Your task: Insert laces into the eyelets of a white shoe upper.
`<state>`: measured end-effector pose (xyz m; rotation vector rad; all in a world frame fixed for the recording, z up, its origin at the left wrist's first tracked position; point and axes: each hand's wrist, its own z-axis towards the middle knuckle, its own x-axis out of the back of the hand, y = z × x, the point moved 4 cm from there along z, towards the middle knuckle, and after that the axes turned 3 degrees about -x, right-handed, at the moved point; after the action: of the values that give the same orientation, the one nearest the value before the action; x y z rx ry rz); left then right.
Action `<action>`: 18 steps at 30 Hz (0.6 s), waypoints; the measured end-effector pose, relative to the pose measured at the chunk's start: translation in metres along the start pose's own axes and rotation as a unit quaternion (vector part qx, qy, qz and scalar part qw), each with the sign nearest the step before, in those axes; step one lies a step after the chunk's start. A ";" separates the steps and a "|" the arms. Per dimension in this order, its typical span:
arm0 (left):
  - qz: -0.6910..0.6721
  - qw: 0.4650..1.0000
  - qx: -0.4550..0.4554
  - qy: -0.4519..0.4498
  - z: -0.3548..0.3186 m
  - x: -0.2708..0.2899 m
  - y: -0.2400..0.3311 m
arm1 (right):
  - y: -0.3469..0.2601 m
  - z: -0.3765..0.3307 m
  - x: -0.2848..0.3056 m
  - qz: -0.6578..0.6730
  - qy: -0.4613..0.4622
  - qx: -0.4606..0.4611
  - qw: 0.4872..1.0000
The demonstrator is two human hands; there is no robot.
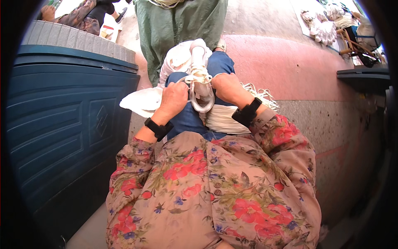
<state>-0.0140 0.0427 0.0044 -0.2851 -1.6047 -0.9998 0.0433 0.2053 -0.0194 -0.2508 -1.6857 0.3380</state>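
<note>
A white shoe rests between my knees, its heel opening toward me and its toe pointing away. Cream shoelaces run across its upper. On the left side of the shoe, my left hand is closed in a fist around a lace. My right hand is likewise closed on a lace at the right side, its fingertips partly hidden. A bundle of cream laces lies over my right thigh, and its loose ends spread out past my right wrist.
White cloth hangs over my left knee. Ahead stands a large green sack with more laces on top. A blue panelled door is close on my left. White shoes are piled far right; another person sits far left.
</note>
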 end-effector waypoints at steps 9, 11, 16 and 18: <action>0.037 0.999 0.008 0.029 -0.002 -0.005 -0.004 | -0.017 -0.001 0.007 -0.042 0.057 0.029 0.997; 0.037 0.999 -0.028 0.018 0.001 -0.008 -0.001 | -0.022 0.002 0.004 -0.024 0.056 0.034 0.998; -0.001 1.000 0.009 0.010 0.000 -0.009 -0.005 | -0.012 -0.004 -0.001 0.000 0.078 0.029 0.997; -0.017 0.999 0.018 0.032 -0.004 -0.010 -0.009 | -0.011 -0.010 0.005 0.028 0.096 0.013 0.995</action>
<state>-0.0142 0.0379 -0.0090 -0.1991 -1.5723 -0.9950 0.0531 0.1979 -0.0095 -0.3027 -1.4868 0.3668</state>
